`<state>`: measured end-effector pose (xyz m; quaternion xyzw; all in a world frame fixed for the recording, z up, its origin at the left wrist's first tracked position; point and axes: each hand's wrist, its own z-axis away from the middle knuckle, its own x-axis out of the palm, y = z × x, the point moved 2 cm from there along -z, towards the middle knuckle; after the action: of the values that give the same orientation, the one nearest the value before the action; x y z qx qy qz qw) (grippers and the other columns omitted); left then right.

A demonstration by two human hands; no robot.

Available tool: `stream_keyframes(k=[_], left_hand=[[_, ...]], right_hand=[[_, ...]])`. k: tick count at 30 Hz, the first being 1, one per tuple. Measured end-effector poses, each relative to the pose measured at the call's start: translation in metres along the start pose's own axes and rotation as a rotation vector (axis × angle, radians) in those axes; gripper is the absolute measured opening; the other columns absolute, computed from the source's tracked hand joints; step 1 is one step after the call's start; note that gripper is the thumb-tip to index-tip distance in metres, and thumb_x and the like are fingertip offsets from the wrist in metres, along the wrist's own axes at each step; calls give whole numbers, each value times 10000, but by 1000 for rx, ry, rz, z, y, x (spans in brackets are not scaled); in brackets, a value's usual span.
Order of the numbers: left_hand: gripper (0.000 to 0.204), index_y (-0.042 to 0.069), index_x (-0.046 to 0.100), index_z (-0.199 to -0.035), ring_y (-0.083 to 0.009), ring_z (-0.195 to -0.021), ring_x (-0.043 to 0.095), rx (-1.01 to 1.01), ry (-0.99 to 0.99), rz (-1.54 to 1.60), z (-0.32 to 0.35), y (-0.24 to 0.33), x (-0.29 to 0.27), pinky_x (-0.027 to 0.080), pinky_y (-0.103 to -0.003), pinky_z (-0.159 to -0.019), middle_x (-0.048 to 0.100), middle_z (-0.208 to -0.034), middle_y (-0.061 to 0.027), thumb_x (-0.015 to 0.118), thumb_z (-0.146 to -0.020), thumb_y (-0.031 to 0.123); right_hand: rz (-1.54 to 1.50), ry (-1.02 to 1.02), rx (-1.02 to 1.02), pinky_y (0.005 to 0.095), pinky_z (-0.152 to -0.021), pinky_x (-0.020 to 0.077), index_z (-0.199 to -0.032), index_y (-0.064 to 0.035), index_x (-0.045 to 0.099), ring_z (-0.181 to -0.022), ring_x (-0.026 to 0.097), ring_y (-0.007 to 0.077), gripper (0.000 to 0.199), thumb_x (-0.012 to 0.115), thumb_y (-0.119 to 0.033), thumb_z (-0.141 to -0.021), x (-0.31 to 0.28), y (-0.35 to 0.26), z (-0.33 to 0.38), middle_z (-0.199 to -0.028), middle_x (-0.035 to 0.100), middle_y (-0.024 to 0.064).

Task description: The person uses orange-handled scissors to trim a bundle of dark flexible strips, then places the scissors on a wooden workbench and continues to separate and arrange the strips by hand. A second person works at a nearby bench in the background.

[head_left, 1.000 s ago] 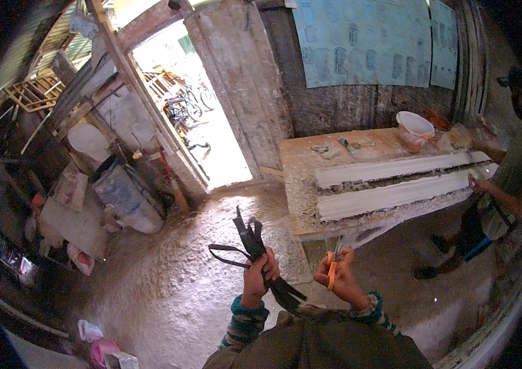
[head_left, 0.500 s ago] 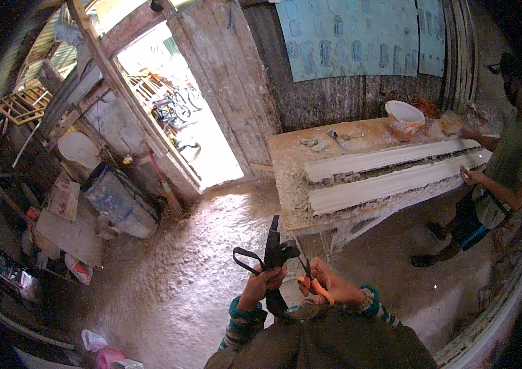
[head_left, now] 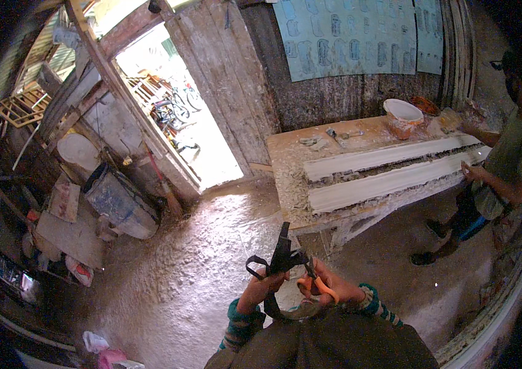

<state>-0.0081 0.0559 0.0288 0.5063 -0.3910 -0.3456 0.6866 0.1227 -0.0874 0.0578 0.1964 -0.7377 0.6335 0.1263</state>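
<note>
Near the counter (head_left: 282,147), holding black straps (head_left: 282,259) just beside orange scissors (head_left: 321,286).
From the head: gripping the straps mid-bunch with the left hand (head_left: 261,289), fingers closed round them; clasping the scissors with the right hand (head_left: 342,288), fingers curled. Probably light, limp, hard to damage; best pinched clear of the scissors.

Between the left hand (head_left: 261,289) and the right hand (head_left: 335,284), barely a gap is seen, filled as it is by the black straps (head_left: 281,261) and the orange-handled scissors (head_left: 317,285)! Out left, wide passage is offered over the floor (head_left: 193,264), bounded farther off by the barrel (head_left: 125,206). Ahead and right, low passage is blocked by the table (head_left: 285,149); its far end is hemmed in by a co-worker (head_left: 508,163). Below, the way is closed by a dark garment (head_left: 335,344).
</note>
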Motion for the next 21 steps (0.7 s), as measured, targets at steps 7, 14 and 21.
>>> stream_keyframes(k=[7, 14, 21], left_hand=[[180, 69, 608, -811, -45, -508, 362, -29, 60, 7, 9, 3, 4, 244, -207, -456, 438, -588, 66, 547, -859, 231], [173, 60, 617, -814, -41, -540, 377, -43, 107, 50, 15, 0, -2, 261, -203, -485, 471, -626, 64, 573, -845, 224], [157, 50, 622, -810, -50, -572, 381, 27, 92, 35, 16, -2, -5, 273, -208, -514, 496, -659, 45, 573, -842, 196]], right_hand=[[-4, -25, -46, 272, -727, 356, -1099, -95, 315, -802, 420, 139, 723, 729, -487, -654, -3, 10, 5, -882, 433, 23], [-76, -62, -59, 241, -678, 347, -1105, -121, 313, -765, 409, 120, 824, 758, -551, -561, -5, 19, 8, -875, 446, 20], [-249, 46, -55, 214, -565, 357, -1007, -128, 377, -643, 451, 96, 637, 827, -273, -580, -5, 23, 14, -749, 494, -2]])
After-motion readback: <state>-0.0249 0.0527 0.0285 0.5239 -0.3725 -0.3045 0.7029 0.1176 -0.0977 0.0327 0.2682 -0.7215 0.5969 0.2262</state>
